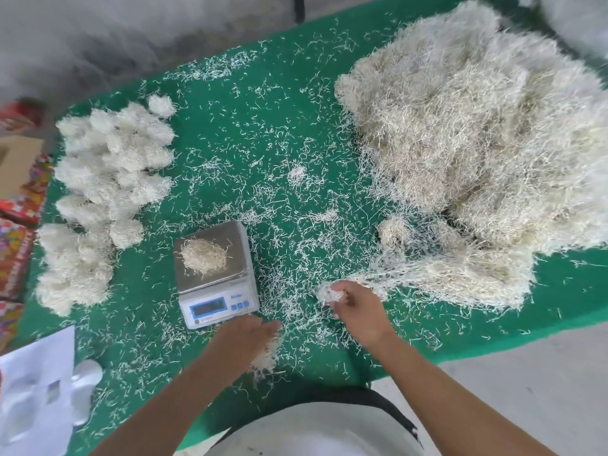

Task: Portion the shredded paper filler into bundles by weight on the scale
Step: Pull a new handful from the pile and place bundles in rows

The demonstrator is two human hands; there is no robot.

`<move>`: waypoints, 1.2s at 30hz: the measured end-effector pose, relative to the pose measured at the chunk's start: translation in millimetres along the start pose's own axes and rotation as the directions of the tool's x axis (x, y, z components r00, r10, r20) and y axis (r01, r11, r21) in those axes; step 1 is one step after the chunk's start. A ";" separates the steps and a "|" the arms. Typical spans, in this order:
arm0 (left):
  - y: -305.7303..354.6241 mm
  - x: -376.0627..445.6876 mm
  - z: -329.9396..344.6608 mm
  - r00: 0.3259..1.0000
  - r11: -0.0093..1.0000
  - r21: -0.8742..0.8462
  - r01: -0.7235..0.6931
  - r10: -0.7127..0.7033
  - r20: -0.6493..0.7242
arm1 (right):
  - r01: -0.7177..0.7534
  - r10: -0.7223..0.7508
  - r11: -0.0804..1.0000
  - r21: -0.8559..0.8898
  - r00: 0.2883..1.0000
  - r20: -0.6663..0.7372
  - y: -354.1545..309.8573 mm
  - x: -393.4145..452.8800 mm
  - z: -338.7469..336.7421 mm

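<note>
A small white digital scale point(215, 304) with a steel pan stands on the green table point(230, 153), and a little tuft of shredded paper point(203, 255) lies on the pan. A huge heap of pale shredded paper filler point(477, 143) fills the right side. Several finished bundles point(105, 179) lie in rows at the left. My right hand point(357, 312) pinches a small tuft point(329, 292) whose strands still stretch back to the heap. My left hand point(253, 337) hovers just in front of the scale, and a wad of shreds point(268, 357) hangs beneath it.
Loose shreds cover the green cloth all over. Colourful printed boxes point(16, 245) and a cardboard box point(16, 162) stand off the table's left edge. White paper sheets point(36, 390) lie at the near left. The table's near edge runs by my body.
</note>
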State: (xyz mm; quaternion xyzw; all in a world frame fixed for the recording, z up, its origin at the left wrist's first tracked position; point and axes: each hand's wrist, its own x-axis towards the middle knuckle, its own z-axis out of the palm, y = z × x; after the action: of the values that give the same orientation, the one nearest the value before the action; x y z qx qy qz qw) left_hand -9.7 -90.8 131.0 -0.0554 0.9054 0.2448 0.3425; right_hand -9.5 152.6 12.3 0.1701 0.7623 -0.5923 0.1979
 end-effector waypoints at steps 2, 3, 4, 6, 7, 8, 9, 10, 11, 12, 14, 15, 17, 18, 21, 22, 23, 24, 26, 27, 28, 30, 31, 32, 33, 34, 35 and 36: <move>14.9 1.1 -2.2 0.994 0.992 0.060 -0.107 0.108 -0.018 | 0.078 -0.079 0.997 0.029 0.997 0.012 -12.9 -15.9 10.2; 21.7 2.4 -2.8 0.989 0.987 0.064 -0.146 0.148 -0.029 | 0.123 -0.123 0.992 0.031 0.992 0.018 -19.5 -22.4 13.8; 28.1 4.7 -2.7 0.983 0.982 0.067 -0.178 0.181 -0.043 | 0.166 -0.167 0.986 0.036 0.985 0.030 -25.9 -27.7 16.6; 39.0 8.6 -1.4 0.974 0.974 0.078 -0.212 0.218 -0.064 | 0.226 -0.230 0.972 0.071 0.971 0.060 -37.0 -35.6 19.9; 43.4 9.9 -0.6 0.969 0.969 0.092 -0.230 0.236 -0.066 | 0.242 -0.248 0.966 0.090 0.966 0.066 -41.5 -38.3 20.8; 46.6 10.9 0.4 0.964 0.962 0.107 -0.250 0.258 -0.063 | 0.255 -0.262 0.962 0.103 0.963 0.068 -45.1 -40.5 21.0; 48.1 11.3 1.0 0.961 0.957 0.119 -0.263 0.271 -0.057 | 0.264 -0.272 0.958 0.112 0.960 0.069 -47.8 -42.1 20.5; 48.7 11.3 1.1 0.958 0.955 0.117 -0.272 0.280 -0.057 | 0.268 -0.278 0.956 0.121 0.958 0.070 -49.5 -43.5 19.2; 47.8 10.8 0.6 0.957 0.956 0.107 -0.274 0.282 -0.063 | 0.268 -0.279 0.955 0.128 0.958 0.073 -50.7 -44.3 17.2; 45.9 10.2 -0.1 0.957 0.957 0.096 -0.274 0.281 -0.070 | 0.268 -0.278 0.955 0.126 0.958 0.075 -50.8 -45.2 14.7; 42.2 7.9 -1.3 0.955 0.956 0.093 -0.278 0.285 -0.078 | 0.273 -0.280 0.958 0.090 0.957 0.078 -50.2 -45.7 11.5; 41.2 6.2 -1.2 0.954 0.955 0.097 -0.281 0.289 -0.084 | 0.281 -0.285 0.958 0.056 0.955 0.078 -50.1 -45.4 11.7; 41.6 3.4 -0.9 0.952 0.955 0.105 -0.277 0.288 -0.106 | 0.314 -0.312 0.949 -0.027 0.947 0.076 -53.1 -44.8 14.6; 43.0 2.0 -1.5 0.950 0.955 0.104 -0.278 0.290 -0.120 | 0.336 -0.331 0.939 -0.078 0.941 0.071 -55.1 -43.5 15.7; 46.0 -4.3 -8.0 0.945 0.954 0.093 -0.286 0.296 -0.135 | 0.269 -0.284 0.947 -0.172 0.956 -0.067 -54.3 -26.1 0.9; 43.4 -7.2 -10.9 0.944 0.956 0.076 -0.284 0.292 -0.154 | 0.175 -0.199 0.971 -0.163 0.969 -0.147 -52.3 -17.5 -11.5; 38.5 -10.5 -14.0 0.943 0.960 0.047 -0.275 0.279 -0.180 | 0.080 -0.114 0.984 -0.160 0.970 -0.214 -50.7 -9.2 -25.8; 32.6 -14.3 -17.4 0.943 0.965 0.012 -0.262 0.258 -0.209 | 0.010 -0.054 0.986 -0.166 0.964 -0.259 -49.5 -2.4 -39.7; 18.8 -20.1 -26.1 0.938 0.973 -0.051 -0.225 0.202 -0.282 | -0.047 -0.014 0.981 -0.189 0.950 -0.311 -51.4 7.8 -62.6; 12.5 -22.3 -31.2 0.932 0.977 -0.071 -0.202 0.170 -0.320 | -0.057 -0.013 0.980 -0.193 0.939 -0.344 -55.4 11.0 -70.6; 7.1 -23.8 -36.6 0.926 0.981 -0.082 -0.175 0.136 -0.353 | -0.068 -0.012 0.978 -0.196 0.926 -0.378 -60.1 13.5 -77.7; 2.7 -29.5 -47.8 0.915 0.992 -0.069 -0.108 0.072 -0.396 | -0.126 0.027 0.968 -0.218 0.913 -0.408 -71.8 14.4 -86.4; 2.2 -33.9 -52.8 0.908 0.993 -0.049 -0.103 0.074 -0.412 | -0.180 0.073 0.950 -0.256 0.923 -0.379 -80.3 11.1 -86.5; 2.4 -38.6 -57.5 0.900 0.992 -0.048 -0.115 0.084 -0.428 | -0.212 0.113 0.927 -0.309 0.944 -0.310 -91.2 5.1 -83.3; 4.2 -43.7 -62.3 0.897 0.989 -0.072 -0.127 0.084 -0.434 | -0.196 0.123 0.907 -0.371 0.969 -0.213 -104.8 -2.9 -76.9; 6.5 -49.4 -66.5 0.900 0.984 -0.106 -0.144 0.085 -0.427 | -0.121 0.096 0.904 -0.411 0.992 -0.082 -118.4 -12.8 -67.6; 8.8 -55.2 -70.4 0.908 0.975 -0.147 -0.166 0.093 -0.408 | -0.007 0.039 0.911 -0.412 0.997 0.069 -132.2 -24.5 -54.5; 14.2 -62.0 -74.1 0.912 0.962 -0.186 -0.200 0.114 -0.393 | 0.115 -0.027 0.915 -0.386 0.974 0.227 -143.6 -36.5 -39.4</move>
State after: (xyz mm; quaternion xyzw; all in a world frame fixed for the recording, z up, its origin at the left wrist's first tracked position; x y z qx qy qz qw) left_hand -10.4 -118.2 224.7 -0.0659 0.9227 0.3561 0.1322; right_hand -52.9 155.4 159.3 0.0329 0.8458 -0.4475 0.2884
